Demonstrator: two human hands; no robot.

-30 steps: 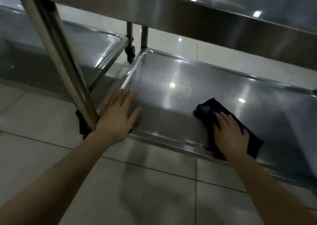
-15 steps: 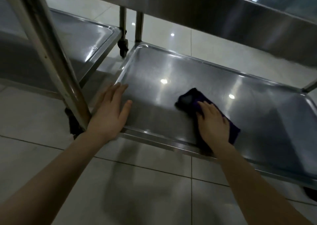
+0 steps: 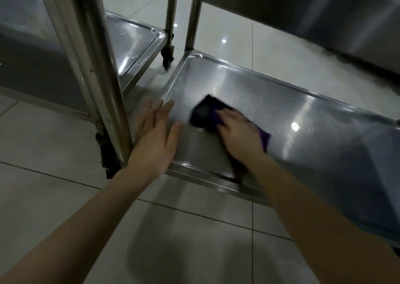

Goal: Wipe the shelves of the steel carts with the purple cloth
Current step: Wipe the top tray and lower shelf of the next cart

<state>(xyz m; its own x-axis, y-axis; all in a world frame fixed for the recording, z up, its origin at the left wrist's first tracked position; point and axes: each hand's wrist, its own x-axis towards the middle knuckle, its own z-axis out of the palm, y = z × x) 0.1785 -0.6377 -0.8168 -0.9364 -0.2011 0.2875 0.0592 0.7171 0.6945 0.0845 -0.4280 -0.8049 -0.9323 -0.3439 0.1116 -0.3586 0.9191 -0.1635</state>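
The bottom shelf [image 3: 249,89] of a steel cart lies low over the floor, with a raised rim. A folded purple cloth [image 3: 205,115] rests flat on its left part. My right hand [image 3: 240,134] presses on the cloth with straight fingers and covers its near half. My left hand [image 3: 155,136] lies flat with spread fingers on the shelf's near left corner, beside the cart's upright leg [image 3: 95,71]. The two hands are a short gap apart.
A second steel cart's lower shelf [image 3: 134,43] stands to the left, its castor [image 3: 167,56] close to the first cart's far left corner. An upper shelf [image 3: 303,9] overhangs at the top right. Pale floor tiles [image 3: 173,240] spread in front.
My right hand has slid the cloth leftward along the shelf, close to my left hand. The left hand has stayed on the corner. The view has shifted to the left.
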